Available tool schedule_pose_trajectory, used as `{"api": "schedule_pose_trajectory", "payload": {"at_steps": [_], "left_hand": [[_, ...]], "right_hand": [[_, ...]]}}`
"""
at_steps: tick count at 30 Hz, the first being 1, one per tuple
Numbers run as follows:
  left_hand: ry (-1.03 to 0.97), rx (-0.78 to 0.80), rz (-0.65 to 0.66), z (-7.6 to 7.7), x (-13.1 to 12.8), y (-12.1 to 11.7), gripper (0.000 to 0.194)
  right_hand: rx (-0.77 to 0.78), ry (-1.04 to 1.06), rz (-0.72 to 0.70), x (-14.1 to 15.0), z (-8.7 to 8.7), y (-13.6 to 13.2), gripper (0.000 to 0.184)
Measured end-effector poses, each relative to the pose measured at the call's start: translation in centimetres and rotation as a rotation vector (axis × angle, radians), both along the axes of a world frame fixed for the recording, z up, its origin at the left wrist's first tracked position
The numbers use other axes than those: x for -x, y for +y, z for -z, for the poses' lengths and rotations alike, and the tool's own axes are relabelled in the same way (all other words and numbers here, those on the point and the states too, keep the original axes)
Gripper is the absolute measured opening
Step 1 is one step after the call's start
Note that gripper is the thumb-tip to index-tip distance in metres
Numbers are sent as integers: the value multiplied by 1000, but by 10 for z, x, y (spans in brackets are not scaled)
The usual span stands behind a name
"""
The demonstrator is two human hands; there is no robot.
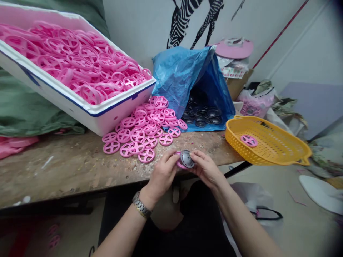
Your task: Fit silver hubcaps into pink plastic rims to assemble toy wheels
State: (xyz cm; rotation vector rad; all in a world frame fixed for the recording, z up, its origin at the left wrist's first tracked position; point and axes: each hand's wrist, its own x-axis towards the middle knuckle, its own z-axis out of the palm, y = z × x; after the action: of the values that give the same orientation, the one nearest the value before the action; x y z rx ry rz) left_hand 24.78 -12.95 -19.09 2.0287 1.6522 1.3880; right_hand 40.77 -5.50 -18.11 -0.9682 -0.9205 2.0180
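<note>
Between my two hands, at the table's front edge, are a pink plastic wheel ring and a grey round hubcap-like disc. My left hand [165, 170] pinches the pink wheel ring [180, 165] by its left side. On the right, my right hand [205, 166] grips the grey disc [187, 159], which lies over the ring and covers most of it. Whether the two parts are joined I cannot tell. Just beyond my left hand, a pile of pink wheel rings [150, 123] with cross spokes spreads over the table.
A tilted white foam box [107, 114] full of pink rings stands at the left. Behind the pile, a blue plastic bag [174, 71] lies open with dark discs [205, 115] inside. A yellow perforated basket [281, 142] at the right holds one pink wheel [249, 140]. The wooden table [66, 171] ends before me.
</note>
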Motion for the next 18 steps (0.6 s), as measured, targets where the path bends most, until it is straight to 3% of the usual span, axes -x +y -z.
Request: {"api": "schedule_pose_trajectory", "payload": {"at_steps": [3, 6, 8, 13, 18], "left_hand": [[-452, 275, -3, -4, -10, -3, 42], [-897, 591, 151, -15, -15, -7, 44], [-1051, 679, 235, -21, -17, -10, 46], [-1080, 682, 210, -20, -20, -9, 40], [-942, 599, 150, -13, -22, -9, 28]], "right_hand": [[-73, -12, 77, 3, 7, 0, 46], [-187, -106, 164, 2, 12, 1, 47], [-275, -165, 216, 1, 13, -1, 45], [-511, -229, 247, 2, 11, -13, 30], [-571, -255, 177, -1, 3, -19, 30]]}}
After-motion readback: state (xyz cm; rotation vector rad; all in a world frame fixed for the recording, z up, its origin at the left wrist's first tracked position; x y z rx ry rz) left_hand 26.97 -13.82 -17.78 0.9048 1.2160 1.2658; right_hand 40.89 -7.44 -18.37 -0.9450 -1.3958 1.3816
